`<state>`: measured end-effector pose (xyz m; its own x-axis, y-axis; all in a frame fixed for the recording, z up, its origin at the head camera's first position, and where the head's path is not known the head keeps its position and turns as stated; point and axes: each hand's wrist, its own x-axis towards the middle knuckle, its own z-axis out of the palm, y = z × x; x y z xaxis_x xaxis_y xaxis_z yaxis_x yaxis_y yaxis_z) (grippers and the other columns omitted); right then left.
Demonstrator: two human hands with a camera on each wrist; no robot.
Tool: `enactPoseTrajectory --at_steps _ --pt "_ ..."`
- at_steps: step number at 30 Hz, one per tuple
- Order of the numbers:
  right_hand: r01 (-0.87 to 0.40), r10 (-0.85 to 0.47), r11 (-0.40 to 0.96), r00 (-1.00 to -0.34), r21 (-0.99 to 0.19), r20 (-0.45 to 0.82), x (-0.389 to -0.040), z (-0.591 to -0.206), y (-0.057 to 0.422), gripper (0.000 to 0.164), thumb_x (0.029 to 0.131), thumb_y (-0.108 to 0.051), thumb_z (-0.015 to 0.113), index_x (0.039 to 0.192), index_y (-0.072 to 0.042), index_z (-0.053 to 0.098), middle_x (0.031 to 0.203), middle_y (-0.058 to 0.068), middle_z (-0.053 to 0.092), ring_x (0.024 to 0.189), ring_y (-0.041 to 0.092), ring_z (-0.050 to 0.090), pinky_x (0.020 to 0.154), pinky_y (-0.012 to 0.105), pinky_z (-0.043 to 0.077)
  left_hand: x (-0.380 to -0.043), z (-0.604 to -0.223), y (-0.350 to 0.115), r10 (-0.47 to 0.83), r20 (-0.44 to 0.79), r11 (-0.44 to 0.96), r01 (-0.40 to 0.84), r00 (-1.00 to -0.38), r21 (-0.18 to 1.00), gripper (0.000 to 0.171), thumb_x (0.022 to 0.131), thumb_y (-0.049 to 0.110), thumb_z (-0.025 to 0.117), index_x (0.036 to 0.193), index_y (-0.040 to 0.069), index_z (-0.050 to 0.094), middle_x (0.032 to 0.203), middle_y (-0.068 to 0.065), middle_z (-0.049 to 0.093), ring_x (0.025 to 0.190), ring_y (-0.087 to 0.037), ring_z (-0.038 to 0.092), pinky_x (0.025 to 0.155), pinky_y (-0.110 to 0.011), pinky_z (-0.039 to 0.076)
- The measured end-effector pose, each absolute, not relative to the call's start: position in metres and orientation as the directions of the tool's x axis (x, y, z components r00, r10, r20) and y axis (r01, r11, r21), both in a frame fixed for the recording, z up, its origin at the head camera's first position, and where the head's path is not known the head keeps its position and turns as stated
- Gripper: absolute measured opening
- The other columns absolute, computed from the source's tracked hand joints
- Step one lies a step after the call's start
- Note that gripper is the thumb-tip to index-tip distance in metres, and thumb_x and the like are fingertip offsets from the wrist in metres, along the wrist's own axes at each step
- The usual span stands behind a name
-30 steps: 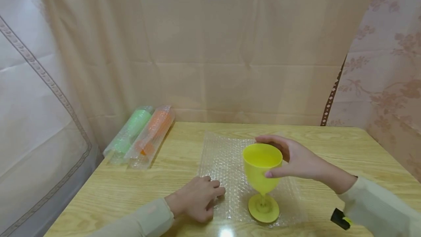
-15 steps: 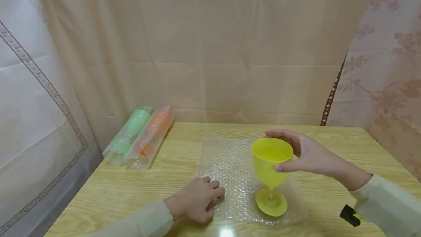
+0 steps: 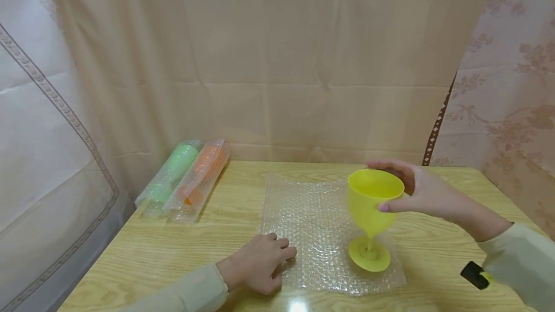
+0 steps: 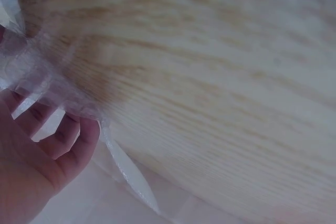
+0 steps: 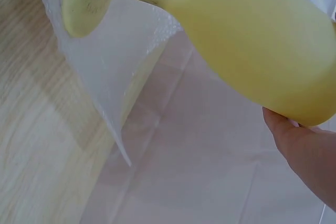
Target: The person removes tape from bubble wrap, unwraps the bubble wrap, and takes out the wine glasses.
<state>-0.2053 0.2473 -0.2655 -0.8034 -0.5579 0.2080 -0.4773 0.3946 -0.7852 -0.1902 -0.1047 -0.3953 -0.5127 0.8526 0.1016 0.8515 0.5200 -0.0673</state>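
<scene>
A yellow goblet (image 3: 375, 206) stands out at the right of the head view, its bowl upward and its foot over the bubble wrap (image 3: 316, 235). My right hand (image 3: 427, 194) grips the bowl from the right, thumb on the near side and fingers round the far side. Whether the foot touches the wrap, I cannot tell. The right wrist view shows the goblet's bowl (image 5: 262, 45), stem and foot, with part of my hand at the bowl. On the wrap's left edge rests my left hand (image 3: 260, 261), fingers loosely bent; the left wrist view shows wrap (image 4: 58, 85) over its fingertips.
Two bubble-wrapped bundles lie side by side at the table's back left, one green (image 3: 175, 172) and one orange (image 3: 201, 177). Cloth curtains (image 3: 277, 71) hang behind and beside the wooden table (image 3: 173, 254). A small black object (image 3: 474, 274) hangs by the right sleeve.
My right hand has moved the yellow goblet rightward and away from me across the wrap. My left hand has stayed in place on the wrap's edge.
</scene>
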Motion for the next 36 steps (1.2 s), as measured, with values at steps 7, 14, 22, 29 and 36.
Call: enactPoseTrajectory --at_steps 7,14,22,29,36 --pt "-0.474 -0.541 0.387 -0.811 -0.791 0.221 -0.213 -0.262 0.261 0.07 0.082 0.004 0.069 0.143 -0.008 0.038 0.128 -0.013 0.055 0.104 0.004 0.063 0.079 0.023 0.057 -0.191 -0.397 -0.105 0.852 0.104 0.52 0.853 -0.514 -0.041 0.032 0.069 0.028 0.064 0.099 0.024 0.056 0.074 0.014 0.043 0.061 -0.002 0.034 0.05 -0.015 0.026" --pt "-0.44 -0.494 0.425 -0.845 -0.791 0.204 -0.221 -0.26 0.272 0.068 0.083 0.004 0.067 0.143 -0.01 0.038 0.125 -0.016 0.055 0.102 0.001 0.062 0.075 0.026 0.058 -0.191 -0.397 -0.105 0.853 0.11 0.518 0.854 -0.511 -0.046 0.032 0.068 0.028 0.064 0.099 0.024 0.056 0.074 0.014 0.043 0.061 -0.002 0.034 0.05 -0.015 0.026" --pt "-0.399 -0.439 0.48 -0.88 -0.781 0.179 -0.227 -0.26 0.286 0.067 0.084 0.003 0.066 0.141 -0.016 0.039 0.125 -0.018 0.053 0.1 0.0 0.063 0.074 0.025 0.058 -0.192 -0.398 -0.105 0.856 0.121 0.513 0.855 -0.503 -0.078 0.032 0.068 0.029 0.064 0.098 0.023 0.056 0.074 0.014 0.044 0.061 -0.001 0.034 0.051 -0.014 0.024" --pt "-0.351 -0.362 0.616 -0.921 -0.706 0.142 -0.232 -0.255 0.301 0.069 0.087 -0.005 0.067 0.146 -0.005 0.033 0.12 -0.027 0.051 0.095 -0.002 0.063 0.074 0.018 0.055 -0.193 -0.397 -0.105 0.854 0.123 0.516 0.854 -0.506 -0.067 0.031 0.067 0.028 0.064 0.097 0.023 0.056 0.074 0.014 0.044 0.06 -0.002 0.033 0.05 -0.015 0.024" --pt "-0.267 -0.282 0.702 -0.955 -0.66 0.086 -0.243 -0.255 0.315 0.072 0.089 -0.019 0.068 0.148 -0.002 0.031 0.112 -0.032 0.049 0.094 -0.01 0.059 0.075 0.011 0.05 -0.192 -0.395 -0.106 0.851 0.107 0.522 0.851 -0.515 -0.057 0.03 0.067 0.027 0.064 0.095 0.023 0.056 0.073 0.014 0.044 0.061 -0.002 0.034 0.05 -0.015 0.025"
